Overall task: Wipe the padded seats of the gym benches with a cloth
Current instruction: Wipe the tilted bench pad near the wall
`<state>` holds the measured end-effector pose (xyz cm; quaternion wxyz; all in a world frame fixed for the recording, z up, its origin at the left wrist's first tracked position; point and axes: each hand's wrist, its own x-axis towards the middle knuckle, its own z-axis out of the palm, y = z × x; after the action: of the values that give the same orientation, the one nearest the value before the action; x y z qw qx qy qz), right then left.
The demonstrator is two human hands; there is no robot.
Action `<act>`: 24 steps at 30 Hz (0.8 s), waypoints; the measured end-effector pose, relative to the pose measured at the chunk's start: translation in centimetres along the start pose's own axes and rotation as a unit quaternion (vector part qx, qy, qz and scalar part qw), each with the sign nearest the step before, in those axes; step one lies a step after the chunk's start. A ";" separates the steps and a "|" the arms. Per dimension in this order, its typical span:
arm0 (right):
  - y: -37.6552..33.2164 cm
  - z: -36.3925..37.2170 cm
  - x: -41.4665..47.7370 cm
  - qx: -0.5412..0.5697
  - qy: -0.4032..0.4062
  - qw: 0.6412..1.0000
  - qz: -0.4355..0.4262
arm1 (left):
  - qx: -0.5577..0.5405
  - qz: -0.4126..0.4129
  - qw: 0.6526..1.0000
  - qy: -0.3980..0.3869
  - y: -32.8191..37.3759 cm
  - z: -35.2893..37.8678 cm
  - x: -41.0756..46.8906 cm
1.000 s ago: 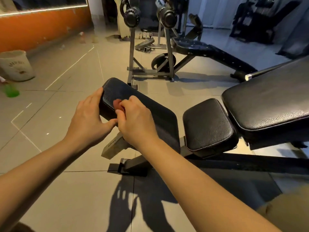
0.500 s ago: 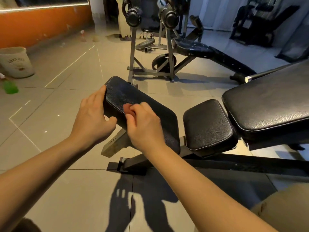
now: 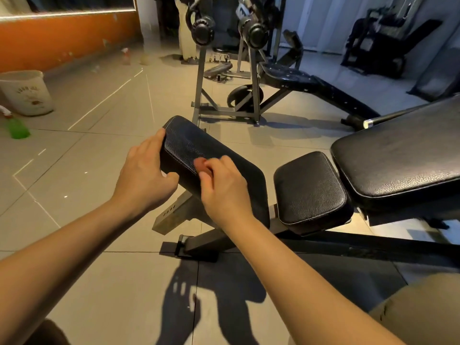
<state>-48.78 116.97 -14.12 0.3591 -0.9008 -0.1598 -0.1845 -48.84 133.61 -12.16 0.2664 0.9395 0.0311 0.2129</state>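
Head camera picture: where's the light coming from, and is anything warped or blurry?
Head view: light comes from ahead, throwing the hands' shadow on the floor toward the wearer; the wide lens stretches the forearms near the edges; the far floor by the orange wall looks hazy.

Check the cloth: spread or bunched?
Bunched: the cloth shows only as a small pink wad in the right hand's curled fingers, against the pad.
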 end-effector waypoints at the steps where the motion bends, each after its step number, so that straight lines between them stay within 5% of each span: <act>1: -0.3 0.3 0.4 -0.004 0.003 1.000 -0.014 | 0.001 0.002 1.000 0.000 -0.1 0.0 0.0; 4: 3.2 -0.8 -2.7 -0.027 -0.012 0.999 0.014 | 0.000 0.001 1.000 -0.003 -0.1 -0.1 0.3; 8: 10.0 -4.1 -8.6 -0.106 -0.046 0.961 0.252 | -0.002 0.004 1.000 0.004 0.0 0.2 0.3; 10: 9.9 -4.1 -8.0 -0.146 -0.064 0.942 0.296 | -0.002 0.000 1.000 0.005 0.2 0.4 0.4; 15: 2.7 -2.0 -1.9 -0.020 -0.028 0.992 0.125 | -0.001 -0.006 1.000 0.003 0.4 0.4 0.4; 19: -3.1 -0.2 2.0 0.053 -0.029 0.998 0.006 | -0.007 0.002 1.000 -0.003 0.0 0.0 0.3; 22: 0.8 -0.6 -0.4 0.041 -0.034 0.999 -0.001 | -0.011 0.007 1.000 -0.020 -0.3 -0.5 0.6; 24: 5.4 -2.3 -3.3 -0.010 -0.051 0.996 0.071 | -0.011 0.009 1.000 -0.025 -0.3 -0.6 0.7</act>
<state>-49.96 111.15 -17.26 0.3533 -0.9218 -0.1118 -0.1141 -48.48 134.31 -11.58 0.2755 0.9418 0.0141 0.1921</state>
